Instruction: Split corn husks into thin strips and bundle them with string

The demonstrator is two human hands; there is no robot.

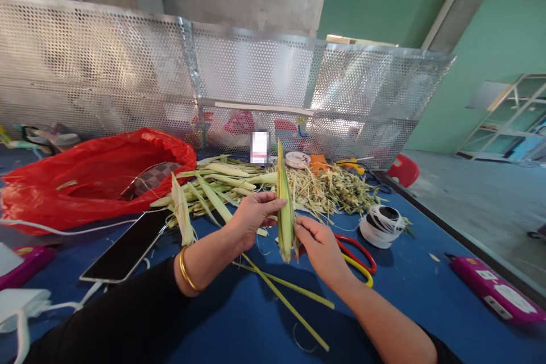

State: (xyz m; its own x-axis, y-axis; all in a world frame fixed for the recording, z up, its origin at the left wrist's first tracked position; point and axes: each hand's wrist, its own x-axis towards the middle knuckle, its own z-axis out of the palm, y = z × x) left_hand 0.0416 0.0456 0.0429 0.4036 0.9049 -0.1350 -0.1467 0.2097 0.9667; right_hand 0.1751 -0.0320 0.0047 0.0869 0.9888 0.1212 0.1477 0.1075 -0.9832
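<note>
Husk [286,222]: being held upright over the counter [409,296]
Left grip [252,217]: pinching its middle from nine o'clock
Right grip [318,247]: pinching its lower edge from four o'clock
Scissors [370,260]: lying farther out, four o'clock
Shreds [341,189]: heaping at two o'clock

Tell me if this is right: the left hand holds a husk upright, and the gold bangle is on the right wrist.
Wrong wrist: the head view shows the gold bangle on the left wrist. The left hand does hold the husk upright.

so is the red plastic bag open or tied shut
Open: the red plastic bag has its mouth spread apart, with a checkered item showing inside.
</note>
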